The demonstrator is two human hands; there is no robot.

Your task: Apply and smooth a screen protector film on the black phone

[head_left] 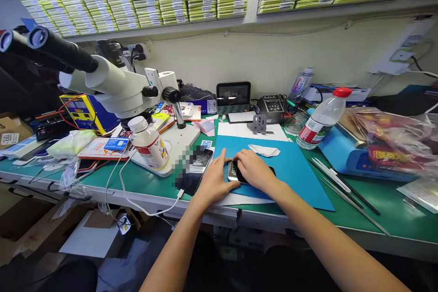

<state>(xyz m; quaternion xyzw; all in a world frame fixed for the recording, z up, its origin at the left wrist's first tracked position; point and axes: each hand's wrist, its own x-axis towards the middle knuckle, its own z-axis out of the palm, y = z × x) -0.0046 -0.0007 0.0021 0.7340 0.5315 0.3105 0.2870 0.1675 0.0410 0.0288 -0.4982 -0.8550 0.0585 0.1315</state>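
A smartphone (pixel 233 172) lies sideways on a blue mat (pixel 301 178), most of it hidden under my hands. My left hand (pixel 215 179) braces its left end, thumb along the near edge and forefinger stretched toward the far side. Over the middle of the phone rests my right hand (pixel 255 169), its fingers bent down onto the left part; whether they pinch something small there is hidden. Left of my hands lies a second phone (pixel 196 171) with its screen lit and a white cable (pixel 180 194) at its near end. A crumpled white tissue (pixel 264 150) lies just beyond my right hand.
At left stand a microscope (pixel 116 84) and a white-capped bottle (pixel 148 143). Right of the mat are a red-capped bottle (pixel 323 118), tweezers and thin tools (pixel 342 185), and a blue tray (pixel 356 159) with plastic bags. A small display (pixel 233 96) stands behind.
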